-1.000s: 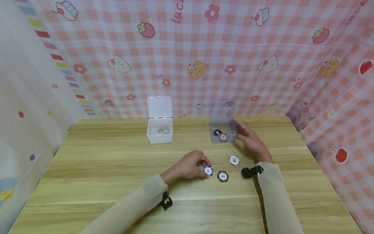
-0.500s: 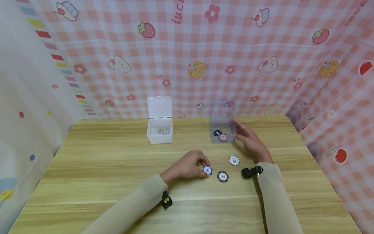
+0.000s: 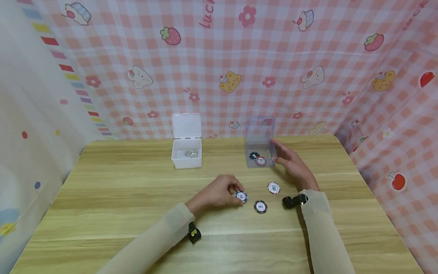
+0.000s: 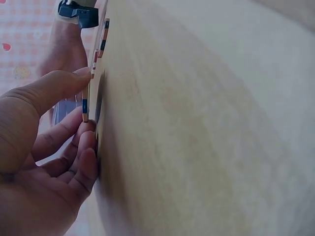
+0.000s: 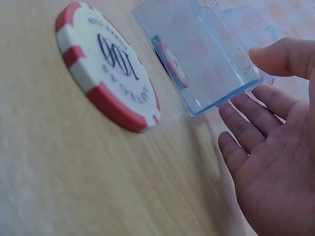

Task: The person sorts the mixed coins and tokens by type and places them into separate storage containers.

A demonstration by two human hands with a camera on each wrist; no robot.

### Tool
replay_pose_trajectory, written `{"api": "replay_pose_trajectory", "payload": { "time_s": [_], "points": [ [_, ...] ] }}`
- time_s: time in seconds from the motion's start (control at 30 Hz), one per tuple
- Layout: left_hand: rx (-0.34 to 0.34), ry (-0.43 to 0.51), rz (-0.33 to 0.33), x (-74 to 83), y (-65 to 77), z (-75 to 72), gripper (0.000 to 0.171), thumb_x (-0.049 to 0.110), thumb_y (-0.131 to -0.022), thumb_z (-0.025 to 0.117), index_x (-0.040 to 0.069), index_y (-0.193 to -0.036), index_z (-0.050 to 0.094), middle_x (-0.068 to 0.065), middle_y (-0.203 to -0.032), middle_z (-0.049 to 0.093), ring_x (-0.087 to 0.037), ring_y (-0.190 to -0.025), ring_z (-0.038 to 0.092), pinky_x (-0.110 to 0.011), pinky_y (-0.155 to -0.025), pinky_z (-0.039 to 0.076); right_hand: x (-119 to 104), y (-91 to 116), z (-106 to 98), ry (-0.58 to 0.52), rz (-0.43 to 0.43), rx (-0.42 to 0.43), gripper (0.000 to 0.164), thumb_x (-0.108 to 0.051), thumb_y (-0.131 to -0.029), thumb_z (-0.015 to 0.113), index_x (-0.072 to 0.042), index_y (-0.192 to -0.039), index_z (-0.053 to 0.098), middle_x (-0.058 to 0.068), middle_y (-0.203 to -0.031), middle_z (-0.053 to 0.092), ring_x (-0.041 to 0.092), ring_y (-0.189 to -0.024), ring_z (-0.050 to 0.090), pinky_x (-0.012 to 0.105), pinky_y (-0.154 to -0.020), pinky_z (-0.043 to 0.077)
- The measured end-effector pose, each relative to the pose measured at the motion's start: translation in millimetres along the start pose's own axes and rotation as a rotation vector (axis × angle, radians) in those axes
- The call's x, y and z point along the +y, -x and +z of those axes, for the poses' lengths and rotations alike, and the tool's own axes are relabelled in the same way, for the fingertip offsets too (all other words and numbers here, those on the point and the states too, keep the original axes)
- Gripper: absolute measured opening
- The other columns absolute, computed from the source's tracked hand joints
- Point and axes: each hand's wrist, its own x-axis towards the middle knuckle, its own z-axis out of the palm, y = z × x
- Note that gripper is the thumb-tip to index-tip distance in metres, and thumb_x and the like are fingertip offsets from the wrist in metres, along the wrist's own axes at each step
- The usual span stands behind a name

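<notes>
My left hand [image 3: 219,191] pinches a blue-and-white poker chip [image 3: 241,196] between thumb and fingers. In the left wrist view this chip [image 4: 85,105] shows edge-on, slightly off the tabletop. My right hand [image 3: 291,161] rests along the right side of a clear plastic box [image 3: 250,163] with its lid up. Its fingers are fairly straight and the thumb touches the box near the front corner. Inside lie a black chip [image 3: 254,155] and a red chip [image 3: 261,161]. A red-and-white 100 chip [image 3: 273,188] and a dark 100 chip [image 3: 261,207] lie on the table between my hands.
A white box [image 3: 187,163] with its lid up stands to the left of the clear box, holding several shiny silvery pieces [image 3: 192,153]. Both stand near the back edge of the wooden table [image 3: 119,198]. Behind hangs a pink checked curtain [image 3: 205,57].
My left hand, with the blue chip, has shifted slightly left and away from me, and the chip has risen a little. My right hand has stayed at the clear box.
</notes>
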Motion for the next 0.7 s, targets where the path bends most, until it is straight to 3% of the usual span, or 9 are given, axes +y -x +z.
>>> {"api": "replay_pose_trajectory", "payload": {
  "time_s": [0.33, 0.7],
  "points": [
    [0.045, 0.118, -0.017, -3.5, -1.1, -3.7, 0.035, 0.009, -0.073, 0.091, 0.005, -0.103, 0.074, -0.005, -0.088, 0.066, -0.011, -0.076, 0.058, -0.019, -0.065, 0.052, 0.7, -1.2, -0.3, -0.001, 0.006, -0.004, 0.069, -0.004, -0.103, 0.052, -0.014, -0.165, 0.021, 0.007, -0.173, 0.015, 0.035, -0.159, 0.016, 0.055, -0.129, 0.016],
    [0.103, 0.124, -0.013, -6.6, -6.4, -8.6, 0.034, 0.013, -0.078, 0.09, 0.007, -0.107, 0.074, -0.004, -0.088, 0.066, -0.011, -0.077, 0.058, -0.019, -0.063, 0.051, 1.7, -1.6, -0.9, -0.013, -0.015, -0.015, 0.069, -0.003, -0.104, 0.051, -0.012, -0.165, 0.02, 0.008, -0.173, 0.016, 0.036, -0.159, 0.016, 0.055, -0.129, 0.015]
  ]
}}
